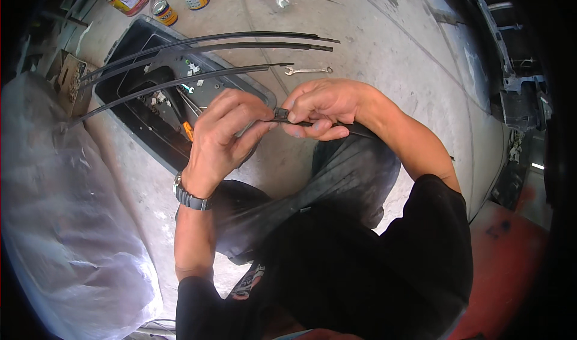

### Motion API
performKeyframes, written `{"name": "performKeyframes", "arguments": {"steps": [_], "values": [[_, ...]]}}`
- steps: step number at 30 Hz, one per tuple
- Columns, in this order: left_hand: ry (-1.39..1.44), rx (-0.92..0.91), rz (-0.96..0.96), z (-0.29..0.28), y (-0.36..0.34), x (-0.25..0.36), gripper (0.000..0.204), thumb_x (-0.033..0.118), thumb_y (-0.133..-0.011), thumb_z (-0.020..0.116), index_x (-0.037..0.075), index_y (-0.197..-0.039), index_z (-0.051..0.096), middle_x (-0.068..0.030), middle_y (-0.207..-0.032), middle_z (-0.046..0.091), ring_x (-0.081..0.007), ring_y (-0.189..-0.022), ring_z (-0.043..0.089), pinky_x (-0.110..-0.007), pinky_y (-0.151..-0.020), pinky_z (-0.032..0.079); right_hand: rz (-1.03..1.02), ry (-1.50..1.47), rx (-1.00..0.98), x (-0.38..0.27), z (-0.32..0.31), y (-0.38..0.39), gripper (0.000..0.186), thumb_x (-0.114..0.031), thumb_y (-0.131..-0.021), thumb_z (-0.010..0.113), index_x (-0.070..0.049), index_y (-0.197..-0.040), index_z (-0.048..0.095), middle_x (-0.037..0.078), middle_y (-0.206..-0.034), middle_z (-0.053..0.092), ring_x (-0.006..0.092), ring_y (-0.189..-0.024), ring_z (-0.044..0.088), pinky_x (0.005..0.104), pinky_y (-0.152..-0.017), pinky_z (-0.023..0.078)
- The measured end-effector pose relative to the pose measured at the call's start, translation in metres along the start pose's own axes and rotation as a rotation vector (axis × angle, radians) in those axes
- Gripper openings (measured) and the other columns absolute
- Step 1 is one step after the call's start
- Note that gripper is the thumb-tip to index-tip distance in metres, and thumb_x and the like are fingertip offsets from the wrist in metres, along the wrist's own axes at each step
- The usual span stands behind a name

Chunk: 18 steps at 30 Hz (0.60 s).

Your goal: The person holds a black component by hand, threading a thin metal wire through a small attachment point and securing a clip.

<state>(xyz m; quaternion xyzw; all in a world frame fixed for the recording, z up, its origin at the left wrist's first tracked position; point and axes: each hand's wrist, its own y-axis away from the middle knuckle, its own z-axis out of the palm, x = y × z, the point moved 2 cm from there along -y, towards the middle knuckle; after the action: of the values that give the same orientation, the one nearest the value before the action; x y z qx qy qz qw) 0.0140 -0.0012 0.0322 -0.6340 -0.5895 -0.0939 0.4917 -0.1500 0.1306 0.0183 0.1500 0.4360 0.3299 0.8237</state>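
Likely the small black clip [280,113] slips off the thin black strip [324,125], since left hand [225,137] and right hand [324,107] fingertips merely pinch them

thin black strip [318,124] held level between both hands.

The floor [372,33] is grey, rough concrete in bright light. A big clear plastic sheet [66,220] lies crumpled on the left.
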Motion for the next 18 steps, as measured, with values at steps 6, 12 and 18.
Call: {"name": "performKeyframes", "arguments": {"steps": [6, 12, 18], "values": [[-0.055, -0.032, -0.018, 0.003, -0.002, -0.005, 0.017, 0.003, -0.073, 0.078, 0.002, -0.086, 0.068, -0.0075, -0.085, 0.068, -0.0257, -0.079, 0.064, -0.034, -0.070, 0.051, -0.374, 0.556, 0.484, -0.001, -0.011, 0.022, 0.041, -0.030, -0.094, 0.058, 0.006, -0.112, 0.061, 0.011, -0.083, 0.065, 0.0196, -0.080, 0.066, 0.0335, -0.074, 0.054], [0.029, -0.066, -0.173, 0.009, 0.003, -0.016, 0.015, 0.000, -0.075, 0.078, 0.000, -0.086, 0.069, -0.0084, -0.084, 0.068, -0.0220, -0.080, 0.065, -0.031, -0.072, 0.050, -0.272, 0.961, 0.720, 0.062, -0.005, 0.104, 0.064, -0.035, -0.073, 0.082, 0.002, -0.121, 0.061, 0.014, -0.115, 0.063, 0.0261, -0.107, 0.060, 0.0368, -0.094, 0.047], [0.091, -0.119, -0.345, 0.017, 0.006, -0.029, 0.013, 0.004, -0.079, 0.077, 0.000, -0.088, 0.068, -0.0078, -0.086, 0.069, -0.0206, -0.081, 0.066, -0.030, -0.074, 0.051, -0.359, 1.215, 1.206, 0.086, 0.028, 0.111, 0.047, -0.018, -0.079, 0.077, 0.002, -0.118, 0.061, 0.015, -0.112, 0.060, 0.0345, -0.099, 0.059, 0.0389, -0.085, 0.049]]}}
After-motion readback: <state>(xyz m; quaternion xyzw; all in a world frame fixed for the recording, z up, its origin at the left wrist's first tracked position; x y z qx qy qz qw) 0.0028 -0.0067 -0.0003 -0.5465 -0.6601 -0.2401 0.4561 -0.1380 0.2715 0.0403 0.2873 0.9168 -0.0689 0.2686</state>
